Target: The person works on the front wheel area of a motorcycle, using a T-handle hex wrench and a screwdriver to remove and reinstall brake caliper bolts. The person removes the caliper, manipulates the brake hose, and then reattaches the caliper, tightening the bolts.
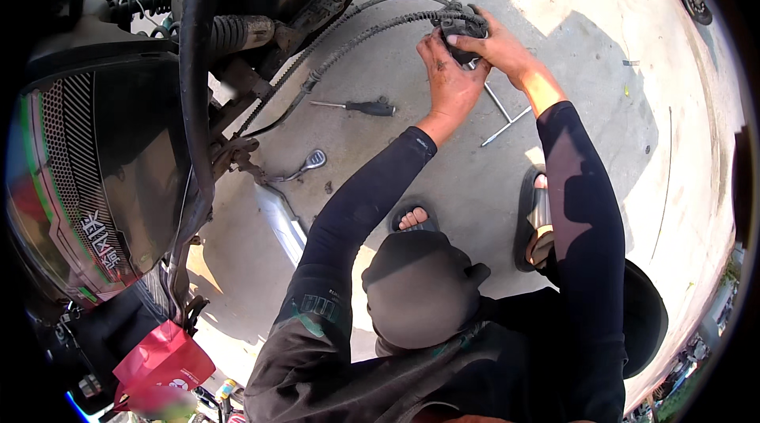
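Observation:
At the top middle, both my hands are closed round a dark, grimy mechanical part (464, 26), held above the ground. My left hand (448, 79) grips it from below and the left, its fingers partly hidden behind it. My right hand (500, 45) wraps its right side, with the thumb across the front. Two long, dirty cables in ribbed sleeves (356, 37) run from the part back to the scooter (103, 185) on the left. Below my hands, a T-handle wrench (507, 118) lies on the ground. A black-handled screwdriver (369, 108) rests nearer the scooter.
A ratchet wrench (305, 164) lies beside the scooter's underside, near a pale flat strip (277, 217). Low on the left hangs a red bag (165, 361). My sandalled feet (413, 220) stand on concrete. A wheel (697, 3) shows at the far upper right.

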Demonstrator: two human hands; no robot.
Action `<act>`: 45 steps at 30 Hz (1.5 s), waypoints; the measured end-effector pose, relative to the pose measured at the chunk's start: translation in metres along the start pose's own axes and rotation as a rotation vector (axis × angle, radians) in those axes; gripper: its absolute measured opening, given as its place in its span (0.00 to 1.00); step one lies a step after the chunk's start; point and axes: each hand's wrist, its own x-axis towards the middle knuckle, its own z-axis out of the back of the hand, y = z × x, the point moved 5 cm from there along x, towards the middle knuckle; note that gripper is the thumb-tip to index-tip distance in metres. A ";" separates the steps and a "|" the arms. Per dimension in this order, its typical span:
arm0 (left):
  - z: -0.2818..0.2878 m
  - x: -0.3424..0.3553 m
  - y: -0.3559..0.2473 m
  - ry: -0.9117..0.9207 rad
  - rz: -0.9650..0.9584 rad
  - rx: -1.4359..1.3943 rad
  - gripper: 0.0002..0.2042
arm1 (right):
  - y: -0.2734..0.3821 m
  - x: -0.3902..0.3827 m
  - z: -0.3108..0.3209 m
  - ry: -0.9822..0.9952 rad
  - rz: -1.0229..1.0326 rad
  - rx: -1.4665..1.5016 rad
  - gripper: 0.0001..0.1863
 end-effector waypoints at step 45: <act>0.179 0.145 -0.049 -0.015 0.390 0.229 0.17 | -0.024 0.213 -0.048 0.258 0.447 -0.044 0.41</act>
